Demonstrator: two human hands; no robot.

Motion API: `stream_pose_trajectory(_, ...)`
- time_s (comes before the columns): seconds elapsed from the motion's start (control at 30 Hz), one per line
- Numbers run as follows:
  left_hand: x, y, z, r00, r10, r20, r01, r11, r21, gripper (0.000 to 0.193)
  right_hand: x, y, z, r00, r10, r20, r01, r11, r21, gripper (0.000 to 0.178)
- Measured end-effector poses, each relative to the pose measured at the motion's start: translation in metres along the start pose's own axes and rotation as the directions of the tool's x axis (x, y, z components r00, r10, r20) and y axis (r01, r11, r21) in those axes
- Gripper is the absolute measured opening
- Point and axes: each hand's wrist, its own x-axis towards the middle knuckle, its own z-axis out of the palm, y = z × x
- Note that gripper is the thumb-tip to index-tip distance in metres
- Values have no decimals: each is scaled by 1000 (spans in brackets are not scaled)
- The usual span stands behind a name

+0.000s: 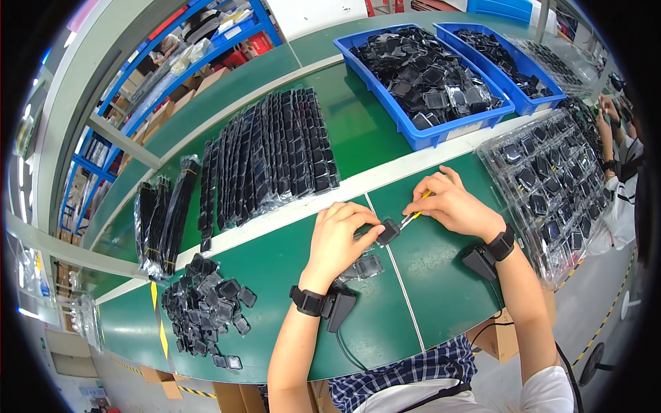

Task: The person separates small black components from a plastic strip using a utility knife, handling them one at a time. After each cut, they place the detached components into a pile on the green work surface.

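My left hand [334, 237] pinches the edge of a small black square part [389, 233] between thumb and fingers, just above the green table [441, 275]. In my right hand [458, 206] is a slim yellow-handled tool [417, 215] with a metal tip. That tip meets or nearly meets the right side of the black part; its exact kind I cannot make out. Below my left fingers lie a few similar square pieces [369, 266] in clear plastic, partly covered by the hand.
Left of my left arm is a loose pile of black square parts [206, 303]. Beyond it stand bundled strips [177, 213] and rows of packed parts [275, 151]. Blue bins [420, 141] hold many pieces. Clear trays [544, 172] sit at right, near another person's hands [606, 113].
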Motion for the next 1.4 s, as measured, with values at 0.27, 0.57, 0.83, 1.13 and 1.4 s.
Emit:
stream_pose_trajectory(0.27,0,-5,8,998,-68,-11,67,995,-72,15,2,-1,1,1000,-13,3,13,1000,15,26)
stream_pose_trajectory(0.57,1,-3,7,997,-80,-11,79,995,-68,15,6,-4,9,998,-59,-25,61,996,69,26)
stream_pose_trajectory(0.83,1,-4,7,998,-65,-2,64,994,-90,14,1,4,-2,999,-27,31,24,996,86,26)
stream_pose_trajectory(1.13,-1,-5,6,998,-46,-33,44,997,-67,15,-3,8,-18,993,21,116,-36,992,125,21)
stream_pose_trajectory(1.4,-9,-21,-24,998,-36,55,40,995,-88,10,-7,23,-28,994,49,94,-61,990,128,28)
